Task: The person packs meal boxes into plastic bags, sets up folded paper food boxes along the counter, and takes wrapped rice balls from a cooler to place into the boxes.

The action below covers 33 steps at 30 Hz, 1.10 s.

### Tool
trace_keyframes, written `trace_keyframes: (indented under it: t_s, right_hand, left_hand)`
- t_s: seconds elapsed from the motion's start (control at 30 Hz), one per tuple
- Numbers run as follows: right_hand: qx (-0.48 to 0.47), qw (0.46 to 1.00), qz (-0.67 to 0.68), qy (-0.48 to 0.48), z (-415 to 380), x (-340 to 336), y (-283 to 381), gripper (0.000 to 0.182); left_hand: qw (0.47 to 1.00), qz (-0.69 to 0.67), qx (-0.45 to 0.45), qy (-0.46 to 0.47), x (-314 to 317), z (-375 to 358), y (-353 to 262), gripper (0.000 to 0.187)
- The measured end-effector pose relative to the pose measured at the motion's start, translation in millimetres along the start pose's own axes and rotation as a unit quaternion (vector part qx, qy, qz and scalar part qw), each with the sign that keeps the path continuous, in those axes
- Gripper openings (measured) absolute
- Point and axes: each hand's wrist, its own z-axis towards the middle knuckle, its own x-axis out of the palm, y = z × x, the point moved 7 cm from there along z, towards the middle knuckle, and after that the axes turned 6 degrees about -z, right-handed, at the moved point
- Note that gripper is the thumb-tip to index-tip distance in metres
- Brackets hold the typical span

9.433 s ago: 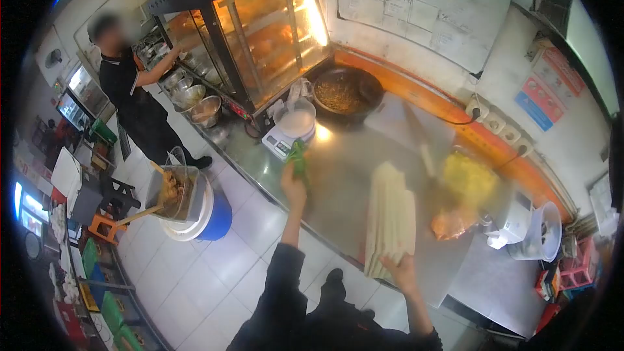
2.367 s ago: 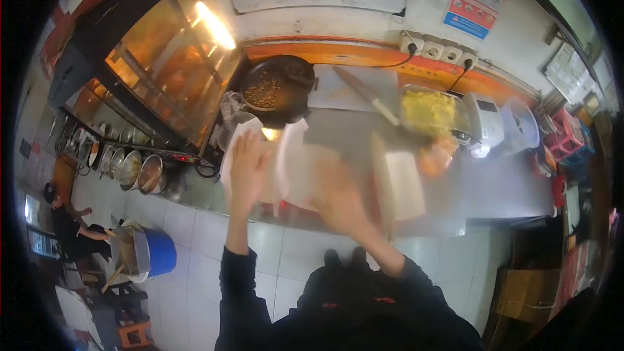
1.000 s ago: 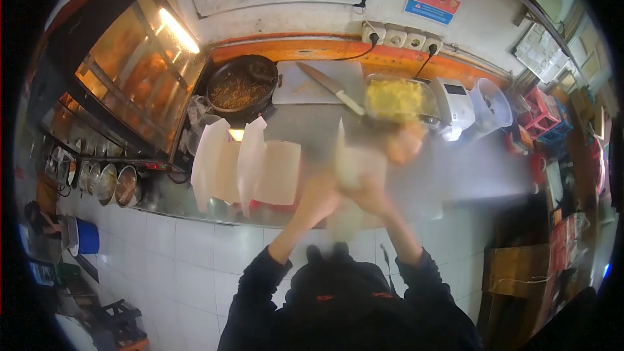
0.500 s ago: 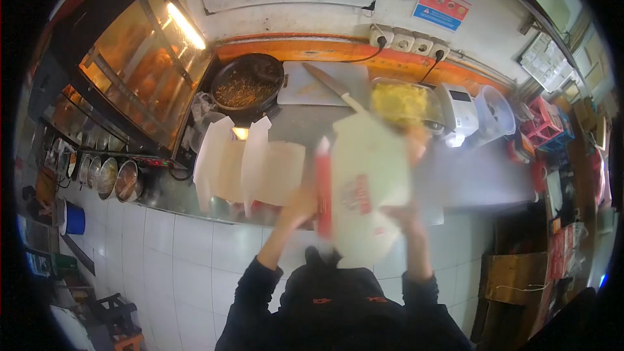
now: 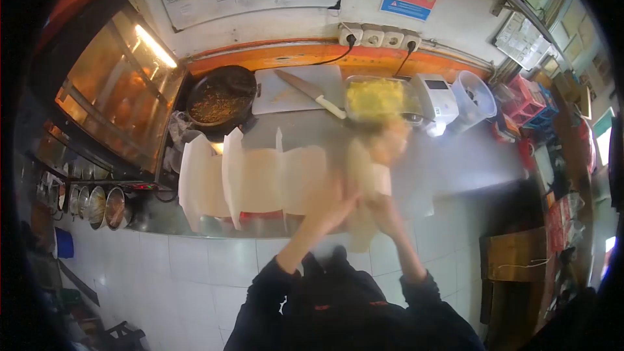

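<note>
From the opened cartons [image 5: 260, 175] on the counter [image 5: 305, 120]: display warmer [image 5: 127, 81] at ten o'clock, wok [image 5: 242, 82] at eleven, knife [image 5: 305, 90] across cutting board [image 5: 325, 82] at one, tub [image 5: 412, 101] at two.

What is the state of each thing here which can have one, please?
Held carton: between both hands, blurred, shape unclear.
Left hand: on this carton, exact grip blurred.
Right hand: also on it, grip blurred.
Counter cartons: opened, standing in a row.
Knife: lying, blade on the cutting board.
Pan: holding brown food.
Cabinet lamp: lit.
Wall sockets: two plugged, two free.
</note>
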Motion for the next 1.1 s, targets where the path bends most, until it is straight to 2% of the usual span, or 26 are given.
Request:
trace_keyframes:
  t_s: [0.07, 0.13, 0.2, 0.23, 0.27, 0.3, 0.33, 0.37, 0.4, 0.43, 0.47, 0.5, 0.53, 0.57, 0.6, 0.63, 0.67, 0.7, 0.73, 0.8, 0.87, 0.93, 0.97, 1.03, 1.07, 1.1]
  right_hand:
    - [0.025, 1.0, -0.004, 0.006, 6, 6, 6, 0.013]
    - [0.052, 0.999, -0.007, 0.013, 9, 8, 16, 0.014]
    - [0.012, 0.999, -0.014, 0.051, 8, 4, 31, 0.017]
    - [0.065, 0.992, 0.048, 0.096, 7, 5, 19, 0.02]
    - [0.063, 0.992, 0.047, 0.1, 6, 2, 16, 0.02]
    - [0.058, 0.989, 0.117, 0.072, 5, -3, 15, 0.019]
    - [0.054, 0.98, 0.187, 0.044, 4, -11, 13, 0.018]
    - [0.052, 0.98, 0.186, 0.05, 5, -22, 10, 0.018]
    - [0.121, 0.972, 0.198, 0.045, 2, -37, -4, 0.016]
    - [0.19, 0.959, 0.207, 0.041, -3, -55, -16, 0.015]
    - [0.145, 0.973, 0.181, 0.003, -5, -87, -9, 0.015]
    - [0.099, 0.982, 0.155, -0.035, -9, -123, 6, 0.014]
    - [0.123, 0.979, 0.157, -0.037, -17, -152, 16, 0.014]
    - [0.147, 0.976, 0.158, -0.04, -24, -179, 25, 0.014]
    - [0.123, 0.98, 0.158, -0.019, -30, -201, 32, 0.014]
    - [0.099, 0.982, 0.158, 0.0, -35, -216, 33, 0.014]
    - [0.098, 0.982, 0.16, 0.008, -38, -221, 26, 0.014]
    - [0.063, 0.993, 0.085, 0.048, -41, -222, 24, 0.015]
    - [0.029, 0.996, 0.01, 0.085, -45, -219, 21, 0.016]
    - [0.018, 0.986, -0.058, 0.158, -46, -191, -21, 0.017]
    - [0.05, 0.985, -0.057, 0.157, -40, -161, -40, 0.018]
    - [0.015, 0.992, 0.001, 0.123, -32, -137, -58, 0.018]
    - [0.014, 0.992, 0.004, 0.127, -27, -129, -68, 0.018]
    - [-0.031, 0.994, 0.061, 0.089, -13, -127, -66, 0.019]
    - [-0.031, 0.993, 0.064, 0.093, -14, -128, -66, 0.019]
    - [0.004, 0.985, 0.105, 0.135, -16, -127, -61, 0.02]
  left_hand:
    - [0.99, 0.059, -0.015, 0.127, 45, 1, 5, 0.043]
    - [0.994, 0.046, -0.02, 0.093, 53, -1, 14, 0.037]
    - [0.997, 0.034, -0.03, 0.062, 55, -2, 11, 0.031]
    - [0.996, 0.038, -0.042, 0.074, 51, -2, 4, 0.03]
    - [0.994, 0.042, -0.055, 0.085, 48, -2, -1, 0.03]
    - [0.994, 0.041, -0.058, 0.081, 47, 0, -5, 0.03]
    - [0.989, 0.047, -0.095, 0.108, 49, 0, -4, 0.032]
    - [0.981, 0.053, -0.131, 0.135, 52, 0, 0, 0.034]
    - [0.981, 0.052, -0.136, 0.13, 56, -2, 6, 0.034]
    - [0.99, 0.075, -0.111, 0.036, 50, -1, 13, 0.029]
    - [0.99, 0.099, -0.086, -0.058, 42, -2, 19, 0.024]
    - [0.985, 0.117, -0.096, -0.077, 39, 0, 27, 0.026]
    - [0.98, 0.136, -0.107, -0.096, 35, 4, 36, 0.029]
    - [0.977, 0.157, -0.078, -0.12, 29, 6, 43, 0.035]
    - [0.972, 0.179, -0.048, -0.143, 26, 8, 42, 0.041]
    - [0.971, 0.182, -0.055, -0.148, 17, 11, 20, 0.041]
    - [0.961, 0.187, -0.138, -0.152, -5, 8, -9, 0.047]
    - [0.945, 0.191, -0.218, -0.154, -13, 3, -26, 0.054]
    - [0.942, 0.195, -0.223, -0.157, -4, 1, -37, 0.054]
    - [0.952, 0.197, -0.076, -0.222, 18, -7, -81, 0.063]
    - [0.992, 0.085, -0.078, -0.054, 86, -15, -101, 0.069]
    - [0.979, 0.066, -0.152, 0.122, 150, -20, -98, 0.064]
    - [0.978, 0.069, -0.156, 0.12, 157, -18, -98, 0.064]
    - [0.964, 0.081, -0.238, 0.089, 160, -18, -90, 0.048]
    - [0.963, 0.082, -0.242, 0.088, 159, -17, -91, 0.048]
    - [0.964, 0.097, -0.233, 0.08, 154, -15, -96, 0.04]
